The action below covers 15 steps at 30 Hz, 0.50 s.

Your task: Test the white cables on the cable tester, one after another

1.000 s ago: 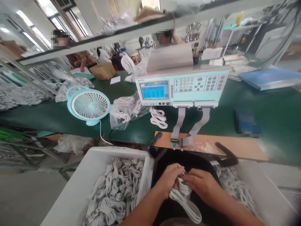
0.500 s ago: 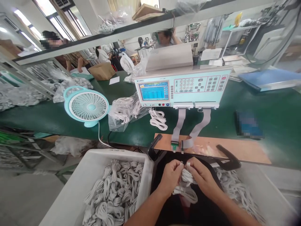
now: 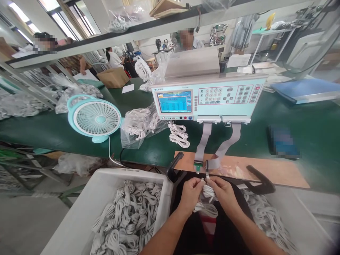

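A bundled white cable point(image 3: 208, 191) hangs between my two hands, its loops dangling over my lap. My left hand point(image 3: 191, 194) pinches one connector end. My right hand point(image 3: 222, 193) pinches the other connector, which is up against the small connector point(image 3: 207, 171) on the right ribbon cable; whether it is fully seated I cannot tell. The green adapter board point(image 3: 198, 167) on the left ribbon cable sits just above my left fingertips, apart from them. Both ribbon cables run up to a light-blue tester point(image 3: 208, 99) with a lit screen.
A white bin point(image 3: 106, 184) of bundled cables stands at left, another bin point(image 3: 294, 212) at right. Black clamps point(image 3: 175, 165) hold a wooden board point(image 3: 281, 168) at the table edge. A fan point(image 3: 97, 118), bagged cables point(image 3: 138, 124) and a dark blurred object point(image 3: 283, 141) lie on the green table.
Both hands have moved slightly up towards the ribbon cable connectors with the cable. The right-hand connector has reached the right adapter. The tester's screen content has changed.
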Motion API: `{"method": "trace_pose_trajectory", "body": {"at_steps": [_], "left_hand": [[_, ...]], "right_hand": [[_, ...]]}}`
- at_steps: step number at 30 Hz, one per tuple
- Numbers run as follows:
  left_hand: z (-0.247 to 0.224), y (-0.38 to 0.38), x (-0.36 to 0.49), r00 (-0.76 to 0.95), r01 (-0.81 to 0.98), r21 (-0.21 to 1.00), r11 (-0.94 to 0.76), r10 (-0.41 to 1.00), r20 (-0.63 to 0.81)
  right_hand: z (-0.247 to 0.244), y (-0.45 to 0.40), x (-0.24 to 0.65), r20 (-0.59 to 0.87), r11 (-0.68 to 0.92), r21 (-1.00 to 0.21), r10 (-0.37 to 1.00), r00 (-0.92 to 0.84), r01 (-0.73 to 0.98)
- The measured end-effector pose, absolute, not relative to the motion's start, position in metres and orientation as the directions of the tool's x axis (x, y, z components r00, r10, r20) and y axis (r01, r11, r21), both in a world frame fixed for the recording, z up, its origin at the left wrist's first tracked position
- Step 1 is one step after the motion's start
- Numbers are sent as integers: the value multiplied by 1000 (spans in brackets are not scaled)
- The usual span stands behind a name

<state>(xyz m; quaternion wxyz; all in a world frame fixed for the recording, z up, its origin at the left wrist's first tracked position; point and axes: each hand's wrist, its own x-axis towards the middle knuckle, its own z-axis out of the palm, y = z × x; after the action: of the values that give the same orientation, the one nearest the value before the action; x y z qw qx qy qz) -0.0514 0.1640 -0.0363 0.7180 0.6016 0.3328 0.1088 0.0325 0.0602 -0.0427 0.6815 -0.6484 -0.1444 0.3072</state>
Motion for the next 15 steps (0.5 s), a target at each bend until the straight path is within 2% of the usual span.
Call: {"method": "trace_pose_trajectory", "body": {"at_steps": [3, 9, 15], "left_hand": [[-39, 169, -51, 778, 258, 945, 201, 537, -327], [-40, 178, -55, 829, 294, 954, 65, 480, -288], [-37, 184, -57, 896, 216, 975, -54, 408, -176]], "right_hand": [[-40, 62, 32, -201, -18, -972, 590, 782, -236], [-26, 71, 28, -310, 31, -922, 539, 783, -386], [-23, 75, 26, -394, 76, -866, 504, 768, -494]]}}
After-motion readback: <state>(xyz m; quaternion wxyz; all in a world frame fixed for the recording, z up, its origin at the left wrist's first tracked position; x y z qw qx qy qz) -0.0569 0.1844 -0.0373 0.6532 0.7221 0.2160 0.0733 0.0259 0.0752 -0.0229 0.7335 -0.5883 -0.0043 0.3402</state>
